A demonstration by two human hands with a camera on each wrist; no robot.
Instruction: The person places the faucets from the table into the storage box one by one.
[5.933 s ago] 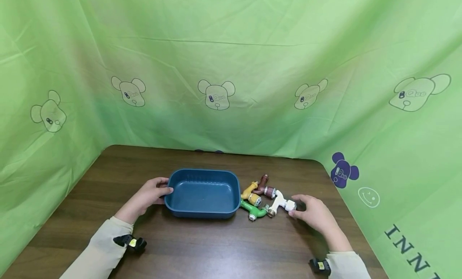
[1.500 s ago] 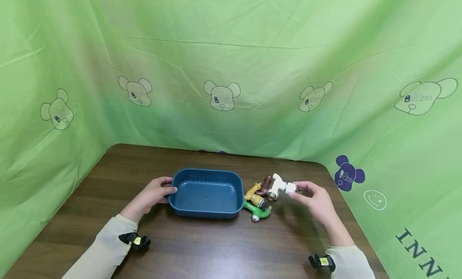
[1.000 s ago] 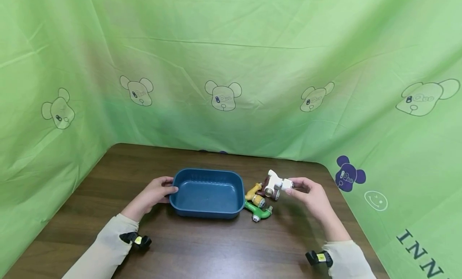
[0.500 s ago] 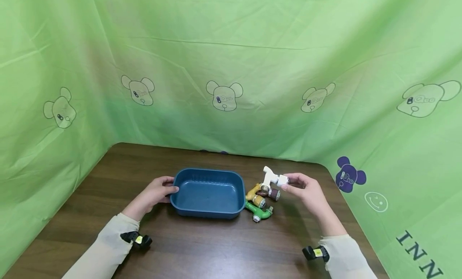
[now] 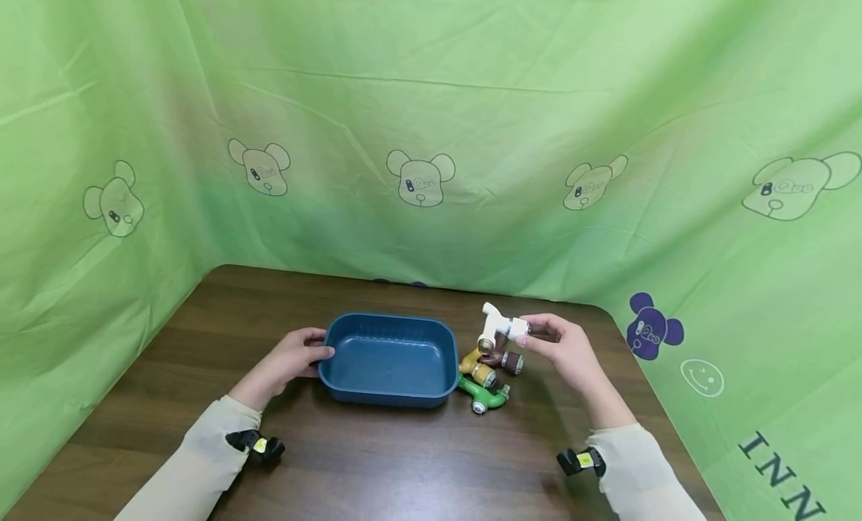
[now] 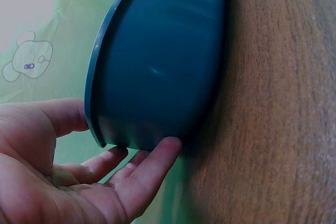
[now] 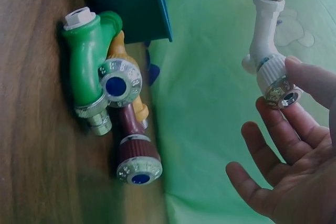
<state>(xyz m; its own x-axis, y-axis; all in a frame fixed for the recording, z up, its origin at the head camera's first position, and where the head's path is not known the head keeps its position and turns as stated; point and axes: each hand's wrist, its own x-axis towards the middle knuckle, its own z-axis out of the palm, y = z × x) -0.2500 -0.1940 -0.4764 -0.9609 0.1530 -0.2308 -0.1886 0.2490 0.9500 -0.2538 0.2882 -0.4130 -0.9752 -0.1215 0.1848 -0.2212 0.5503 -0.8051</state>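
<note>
My left hand [image 5: 291, 358] holds the left end of a blue plastic basin [image 5: 389, 365], thumb over the rim and fingers against the outer wall in the left wrist view. With thumb and fingertips, my right hand [image 5: 569, 350] pinches a white tap [image 7: 266, 38] by its ribbed knob, its threaded metal end pointing away from the palm. That tap hangs above the table, over the brown tap [image 5: 512, 363] in the head view. A yellow tap [image 5: 483, 374] and a green tap [image 5: 486, 398] lie close together with it at the basin's right end.
The brown wooden table [image 5: 377, 461] carries everything. A green curtain [image 5: 417, 236] with bear-head prints stands behind its far edge and along both sides. A black strapped camera sits on each wrist, the right one [image 5: 581, 461] low over the table.
My right hand has lifted the white tap off the table and carried it up and leftward, uncovering the brown tap's knob during the last second. My left hand stays on the basin.
</note>
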